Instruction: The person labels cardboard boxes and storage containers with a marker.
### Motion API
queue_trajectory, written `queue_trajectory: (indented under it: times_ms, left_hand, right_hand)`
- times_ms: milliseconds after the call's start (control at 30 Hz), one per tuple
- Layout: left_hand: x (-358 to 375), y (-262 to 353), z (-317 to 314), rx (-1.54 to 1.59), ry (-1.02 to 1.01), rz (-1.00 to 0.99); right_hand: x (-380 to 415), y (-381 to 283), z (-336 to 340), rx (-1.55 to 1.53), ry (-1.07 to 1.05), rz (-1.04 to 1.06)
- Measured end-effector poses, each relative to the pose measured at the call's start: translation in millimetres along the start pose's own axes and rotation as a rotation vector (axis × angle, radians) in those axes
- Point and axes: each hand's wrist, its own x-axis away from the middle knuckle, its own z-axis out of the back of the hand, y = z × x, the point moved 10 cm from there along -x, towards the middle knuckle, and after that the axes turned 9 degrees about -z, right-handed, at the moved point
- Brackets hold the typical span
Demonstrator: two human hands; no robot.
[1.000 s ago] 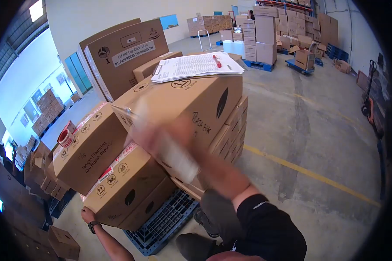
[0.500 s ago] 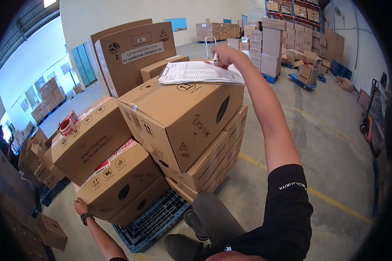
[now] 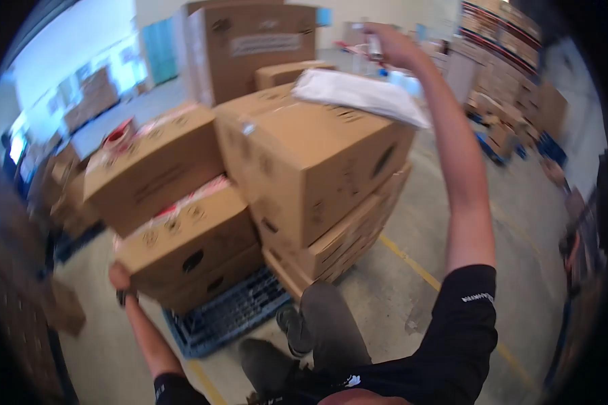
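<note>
My right hand (image 3: 395, 50) is raised above the far end of the box stack, closed around a slim white marker or pen (image 3: 374, 47). Below it, a white stack of papers (image 3: 358, 94) lies on the top carton (image 3: 297, 142), its print blurred. My left hand (image 3: 119, 277), with a dark watch at the wrist, is against the near left corner of a lower carton (image 3: 189, 243); its fingers are hidden and smeared. A red-and-white tape roll (image 3: 119, 137) sits on the upper left carton (image 3: 159, 162).
The cartons stand on a blue plastic pallet (image 3: 230, 314), close to my legs and feet. A tall carton (image 3: 257, 54) rises behind the stack. Racking (image 3: 500, 34) and piled boxes stand at the back right. A yellow line (image 3: 412, 260) crosses the floor.
My right hand has lifted away from the papers, still with the marker or pen. The view has shifted and blurred. My left hand stays at the same carton corner.
</note>
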Motion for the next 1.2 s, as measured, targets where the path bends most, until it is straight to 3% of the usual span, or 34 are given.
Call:
queue_trajectory:
  times_ms: [33,67,100,133,200,267,333,367,533,633,733,767,833,900,933,1000,1033,1133,1200]
  left_hand:
    - [3,3,12,0.025,0.061,0.058]
    - [-7,3,11,-0.029,-0.125,0.137]
    - [-9,2,6,-0.063,-0.138,0.124]
    - [-20,15,34,-0.041,-0.226,0.257]
    - [-28,21,85,0.120,-0.200,0.652]
    - [-19,9,71,0.129,-0.228,0.620]
    - [-28,13,59,0.154,-0.254,0.582]
    - [-29,15,64,0.161,-0.276,0.583]
    - [-38,22,82,0.192,-0.281,0.673]
    - [-38,19,85,0.175,-0.267,0.687]
    - [-41,20,87,0.180,-0.253,0.649]
    - [-39,16,83,0.183,-0.250,0.663]
    - [-38,15,78,0.187,-0.252,0.633]
    - [-40,14,79,0.193,-0.245,0.636]
    - [-43,19,80,0.190,-0.251,0.592]
    - [-39,19,91,0.177,-0.234,0.636]
    - [-38,13,84,0.174,-0.215,0.628]
    - [-45,9,72,0.111,-0.243,0.454]
    - [-40,11,82,0.168,-0.260,0.480]
  right_hand:
    - [2,-3,-14,-0.031,0.027,0.051]
    - [7,-12,-31,0.054,-0.077,-0.042]
    - [14,-17,-55,0.067,-0.091,0.029]
    - [18,-24,-77,0.085,-0.098,0.093]
    - [19,-43,-102,0.092,-0.147,0.080]
    - [34,-42,-99,0.140,-0.178,-0.055]
    - [68,-81,-56,0.049,0.119,0.078]
    - [89,-91,-45,0.076,0.108,0.030]
    - [261,-156,47,-0.065,0.509,0.208]
    - [397,-122,33,-0.094,0.519,-0.079]
    - [575,-45,-48,-0.288,0.154,-0.991]
    - [657,-32,-81,-0.393,0.162,-1.105]
    - [802,-51,-116,-0.361,-0.028,-1.388]
    - [893,-94,-124,-0.512,-0.072,-1.606]
    - [922,-103,-121,-0.516,-0.065,-1.649]
    - [967,-118,-112,-0.242,-0.303,-1.579]
    - [982,-119,-106,-0.219,-0.308,-1.551]
    - [976,-114,-58,-0.187,-0.059,-1.590]
    - [977,-109,-40,-0.302,0.168,-1.651]
